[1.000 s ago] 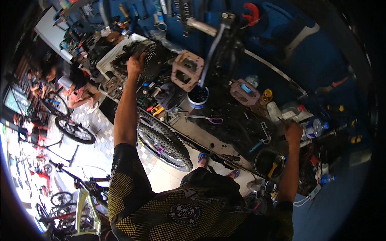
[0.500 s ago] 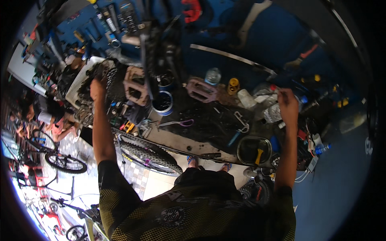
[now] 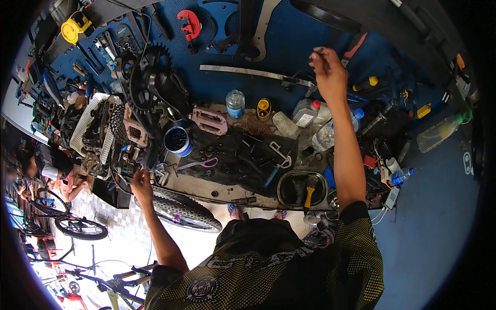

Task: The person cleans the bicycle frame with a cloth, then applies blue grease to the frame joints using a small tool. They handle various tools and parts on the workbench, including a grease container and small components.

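My right hand [image 3: 329, 75] is raised in front of the blue tool wall, below a large wrench [image 3: 264, 31]. Its fingers are loosely bent and apart, with nothing visible in them. My left hand [image 3: 141, 188] is low at the bench's left front, its fingers drawn together beside small tools and parts. What they hold, if anything, I cannot make out. Close by are a pinkish pedal [image 3: 135, 129] and a blue-white tub [image 3: 178, 141] of dark stuff. Another pinkish pedal [image 3: 209, 120] lies further right. Purple-handled scissors [image 3: 199, 164] rest on the black mat [image 3: 237, 173].
A black crank with a chainring [image 3: 155, 77] rises at the back left. Clear bottles [image 3: 235, 106] line the wall. A dark tray [image 3: 287, 199] holds a yellow-handled brush [image 3: 310, 194]. A bicycle tyre [image 3: 181, 209] stands before the bench; a person [image 3: 54, 160] sits far left.
My right hand has moved up and left, toward the tool wall. My left hand has dropped from the parts basket to the bench's front edge. The view has shifted.
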Demonstrator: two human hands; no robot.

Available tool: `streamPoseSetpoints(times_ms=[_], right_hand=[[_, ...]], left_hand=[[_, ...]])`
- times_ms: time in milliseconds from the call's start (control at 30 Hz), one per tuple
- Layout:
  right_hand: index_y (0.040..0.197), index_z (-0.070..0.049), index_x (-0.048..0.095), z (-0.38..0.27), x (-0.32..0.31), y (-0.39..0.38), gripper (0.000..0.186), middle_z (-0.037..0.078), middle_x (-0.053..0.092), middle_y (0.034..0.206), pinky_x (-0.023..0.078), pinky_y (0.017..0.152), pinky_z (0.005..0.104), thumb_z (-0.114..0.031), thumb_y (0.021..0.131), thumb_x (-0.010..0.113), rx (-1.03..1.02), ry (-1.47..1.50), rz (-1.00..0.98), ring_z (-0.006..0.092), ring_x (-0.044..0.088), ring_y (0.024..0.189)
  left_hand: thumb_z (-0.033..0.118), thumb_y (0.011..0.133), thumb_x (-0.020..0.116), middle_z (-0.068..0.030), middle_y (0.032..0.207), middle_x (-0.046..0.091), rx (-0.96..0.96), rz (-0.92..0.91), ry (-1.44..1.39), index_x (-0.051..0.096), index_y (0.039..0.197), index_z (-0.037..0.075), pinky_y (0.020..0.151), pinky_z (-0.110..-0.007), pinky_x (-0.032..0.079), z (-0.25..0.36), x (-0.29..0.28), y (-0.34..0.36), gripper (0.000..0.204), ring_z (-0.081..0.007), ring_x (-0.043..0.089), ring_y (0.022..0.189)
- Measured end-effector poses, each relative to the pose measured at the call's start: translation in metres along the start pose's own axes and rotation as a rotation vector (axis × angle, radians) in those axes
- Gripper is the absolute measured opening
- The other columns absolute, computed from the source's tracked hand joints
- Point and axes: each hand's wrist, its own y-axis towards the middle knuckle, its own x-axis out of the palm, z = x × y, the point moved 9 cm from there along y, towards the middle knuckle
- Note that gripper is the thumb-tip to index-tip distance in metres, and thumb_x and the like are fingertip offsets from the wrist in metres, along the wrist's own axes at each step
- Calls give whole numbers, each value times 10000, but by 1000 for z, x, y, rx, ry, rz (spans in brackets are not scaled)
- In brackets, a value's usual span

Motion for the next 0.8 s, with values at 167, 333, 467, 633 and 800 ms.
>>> streamPoseSetpoints(times_ms=[167,333,467,633,800], right_hand=[[1152,-59,680,16,19,15,174,126,792,949,607,733,360,-192,1039,681,-63,-101,-50,223,791,841],[1155,-74,681,31,20,19,180,127,786,919,599,714,375,-210,1036,684,-73,-138,-54,251,787,815],[1158,-79,682,16,27,18,182,126,787,924,596,705,382,-213,1035,683,-119,-85,-122,271,785,811],[1154,-80,686,19,37,23,204,145,775,912,591,717,391,-240,1027,693,-119,-126,-215,290,782,828],[1131,-78,686,59,36,38,204,147,773,915,590,738,415,-246,1017,701,-27,-171,-262,308,778,851]], left_hand=[[290,988,728,-112,757,720,-78,-83,-148,772,1028,8,645,-378,488,10,18,-70,288,-180,633,666],[230,995,720,-93,807,735,-53,-161,-247,768,1036,-7,652,-338,494,42,45,-110,245,-131,635,719],[209,992,731,-116,873,761,-37,-437,-438,761,1075,-11,714,-337,539,137,95,-140,237,-169,680,755],[228,981,760,-192,933,775,195,-610,-471,750,1101,-2,756,-368,565,299,149,-143,259,-253,773,860],[303,980,762,-197,904,770,470,-645,-637,744,1080,-23,745,-370,565,436,195,-123,342,-260,766,818]])
